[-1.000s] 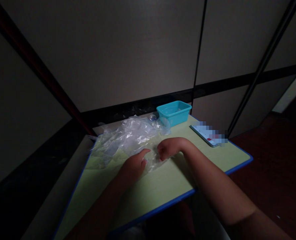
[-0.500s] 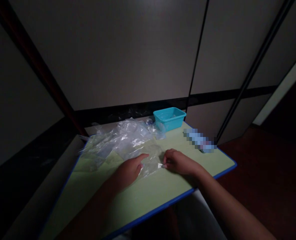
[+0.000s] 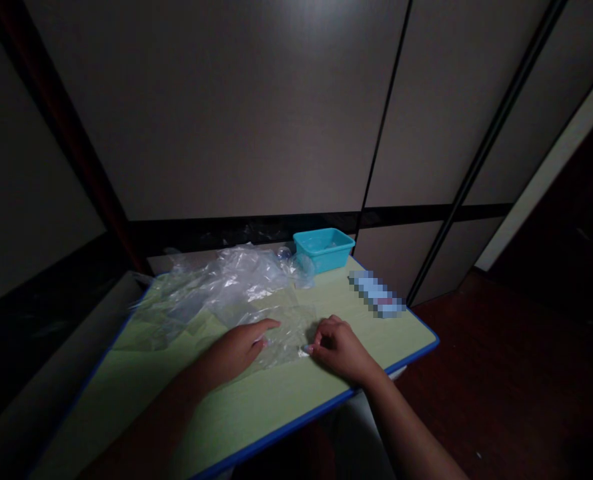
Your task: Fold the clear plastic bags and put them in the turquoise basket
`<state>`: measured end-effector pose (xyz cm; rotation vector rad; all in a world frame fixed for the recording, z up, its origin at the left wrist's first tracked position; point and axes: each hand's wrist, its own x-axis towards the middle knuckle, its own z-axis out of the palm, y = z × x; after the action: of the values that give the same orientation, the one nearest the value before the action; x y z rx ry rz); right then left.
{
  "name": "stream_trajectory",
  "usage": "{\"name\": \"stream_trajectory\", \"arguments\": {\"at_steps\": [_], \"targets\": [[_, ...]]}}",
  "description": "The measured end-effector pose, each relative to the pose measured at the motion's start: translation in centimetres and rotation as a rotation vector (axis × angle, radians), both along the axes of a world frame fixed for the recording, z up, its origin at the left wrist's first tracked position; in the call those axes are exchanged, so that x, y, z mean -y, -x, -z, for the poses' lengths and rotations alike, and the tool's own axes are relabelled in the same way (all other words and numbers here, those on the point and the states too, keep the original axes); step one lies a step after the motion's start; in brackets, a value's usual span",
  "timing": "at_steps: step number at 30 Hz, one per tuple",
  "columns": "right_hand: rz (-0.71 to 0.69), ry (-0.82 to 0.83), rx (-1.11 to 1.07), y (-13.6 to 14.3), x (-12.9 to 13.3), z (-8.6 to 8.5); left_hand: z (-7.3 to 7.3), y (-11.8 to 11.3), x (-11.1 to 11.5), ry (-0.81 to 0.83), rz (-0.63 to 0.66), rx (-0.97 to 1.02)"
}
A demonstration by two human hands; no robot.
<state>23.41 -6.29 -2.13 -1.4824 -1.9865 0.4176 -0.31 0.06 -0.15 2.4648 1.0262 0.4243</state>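
A clear plastic bag [image 3: 289, 339] lies flat on the light green table between my two hands. My left hand [image 3: 236, 350] rests at the bag's left side, thumb and index finger spread apart. At the bag's right end my right hand [image 3: 339, 347] is closed, pinching its edge between thumb and fingers. Just beyond the hands spreads a loose heap of crumpled clear plastic bags [image 3: 241, 273], and the flat bag's far side runs up close to it.
The green table [image 3: 256, 413] has a blue rim. At its back edge stands a turquoise plastic basket [image 3: 326, 257]; something clear inside is hard to make out. A pixelated bluish item [image 3: 376, 293] lies on the right. Cabinet panels [image 3: 251, 133] rise directly behind.
The camera view has turned slightly, so table, basket and hands sit further left and lower. Both hands keep about the same place at the flat bag.
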Motion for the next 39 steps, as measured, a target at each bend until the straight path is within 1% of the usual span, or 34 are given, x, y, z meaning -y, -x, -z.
{"name": "stream_trajectory", "arguments": {"at_steps": [5,9,11,15,18,20,24,27,29,30,31,32,34,35,37,39], "targets": [[0.124,-0.022,0.112,-0.2,0.9,-0.1,0.4,0.1,-0.1,-0.011,-0.001,-0.001],[0.202,-0.017,0.148,-0.1,0.9,0.0,0.9,0.1,-0.2,-0.036,-0.021,0.022],[0.213,-0.017,0.143,0.1,0.8,0.2,0.9,-0.1,-0.2,-0.109,-0.043,0.045],[0.262,-0.034,0.112,0.2,0.7,0.6,0.3,-0.5,-0.1,-0.363,-0.125,0.077],[0.275,-0.045,0.093,0.0,0.9,0.9,0.1,-0.9,0.3,-0.462,-0.139,0.073],[0.274,-0.041,0.069,-0.3,0.9,1.1,0.5,-1.2,0.6,-0.457,-0.098,0.039],[0.281,-0.044,-0.020,-0.9,0.8,1.1,1.5,-2.0,0.7,-0.344,-0.014,-0.057],[0.292,-0.073,-0.077,-0.8,0.9,0.6,2.0,-2.3,0.6,-0.266,0.023,-0.090],[0.306,-0.092,-0.089,0.0,1.4,0.0,2.3,-2.4,0.4,-0.216,0.040,-0.122],[0.305,-0.098,-0.096,0.7,1.9,-0.2,2.4,-2.5,0.3,-0.195,0.045,-0.143],[0.274,-0.102,-0.114,1.6,2.3,-0.4,2.6,-2.5,0.2,-0.184,0.049,-0.163],[0.216,-0.109,-0.140,2.6,2.9,-0.5,2.7,-2.5,0.0,-0.183,0.049,-0.179],[0.032,-0.108,-0.171,4.6,3.8,-0.5,2.8,-2.3,-0.4,-0.217,0.050,-0.191],[-0.018,-0.113,-0.183,5.5,4.1,-0.4,2.8,-2.2,-0.6,-0.243,0.050,-0.192],[-0.054,-0.090,-0.187,6.8,4.5,0.0,2.3,-1.7,-1.0,-0.304,0.016,-0.199],[-0.044,-0.044,-0.179,7.2,4.4,0.4,1.7,-1.1,-1.2,-0.353,-0.042,-0.217]]}}
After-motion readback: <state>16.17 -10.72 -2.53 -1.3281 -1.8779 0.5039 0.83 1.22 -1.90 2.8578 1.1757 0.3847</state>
